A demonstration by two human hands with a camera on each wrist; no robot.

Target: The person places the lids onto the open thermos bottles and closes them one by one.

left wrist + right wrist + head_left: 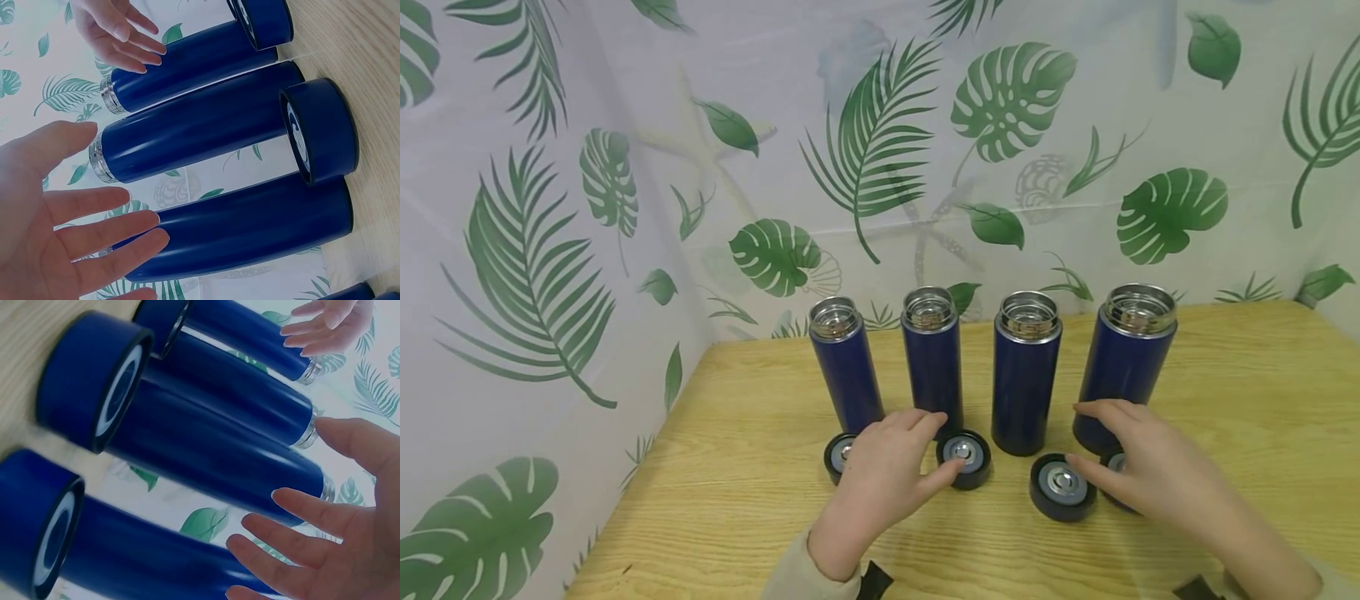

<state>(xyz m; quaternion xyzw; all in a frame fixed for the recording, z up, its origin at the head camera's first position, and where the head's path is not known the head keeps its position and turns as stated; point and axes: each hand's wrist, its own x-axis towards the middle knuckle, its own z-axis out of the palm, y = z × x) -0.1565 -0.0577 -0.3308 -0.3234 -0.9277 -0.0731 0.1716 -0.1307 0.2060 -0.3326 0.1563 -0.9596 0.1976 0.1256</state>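
Note:
Several dark blue vacuum flasks stand upright in a row with their steel mouths uncovered: far left (850, 383), second (934, 375), third (1025, 392), far right (1123, 358). Before them lie their round lids, insides up. My left hand (891, 462) hovers, fingers spread, between the far left lid (837, 458), which it partly covers, and the second lid (973, 475). Over on the right, my right hand (1157, 462) is held likewise near the third lid (1063, 490) and partly hides the far right lid (1114, 461). Both wrist views show the palms holding nothing.
Everything stands on a light wooden table (722, 483). A white cloth printed with green leaves (700, 208) hangs behind the flasks and along the left side. The flasks stand close together, with narrow gaps between them.

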